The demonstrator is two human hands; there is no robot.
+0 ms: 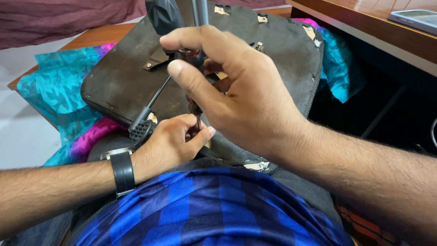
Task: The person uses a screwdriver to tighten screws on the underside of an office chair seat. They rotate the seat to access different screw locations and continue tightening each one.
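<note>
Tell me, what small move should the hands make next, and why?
Probably turn the screwdriver: the right hand grips its handle from above, the left hand pinches near its tip, and the shaft stands nearly upright on the chair seat.

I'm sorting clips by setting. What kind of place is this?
Probably a room at home, not a workshop: an upturned chair seat lies on bright cloth, beside a wooden desk with a phone.
</note>
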